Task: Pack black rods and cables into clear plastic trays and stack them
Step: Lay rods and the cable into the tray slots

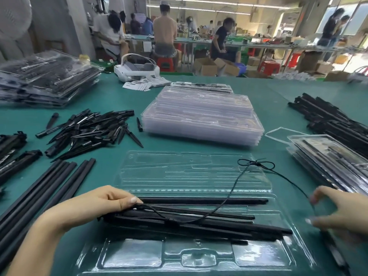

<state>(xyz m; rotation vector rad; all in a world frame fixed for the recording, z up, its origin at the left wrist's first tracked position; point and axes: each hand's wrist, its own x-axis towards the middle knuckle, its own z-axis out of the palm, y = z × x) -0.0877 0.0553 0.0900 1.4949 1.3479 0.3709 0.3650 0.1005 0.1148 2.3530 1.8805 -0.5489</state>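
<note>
An open clear plastic tray (191, 253) lies before me on the green table, its lid half (191, 172) folded back. Several black rods (199, 222) lie across the tray's near half. My left hand (103, 202) grips the rods' left ends, thumb on top. A thin black cable (225, 204) runs from the rods up to a knotted loop (254, 163) and curves round to my right hand (338, 212), which pinches it with thumb and forefinger at the tray's right edge; this hand is blurred.
A stack of empty clear trays (203, 118) stands behind. Packed trays sit at the far left (45, 80) and right (330, 160). Loose black spikes (87, 130) and long rods (45, 188) lie left, more rods (330, 120) right. A white headset (137, 70) rests behind.
</note>
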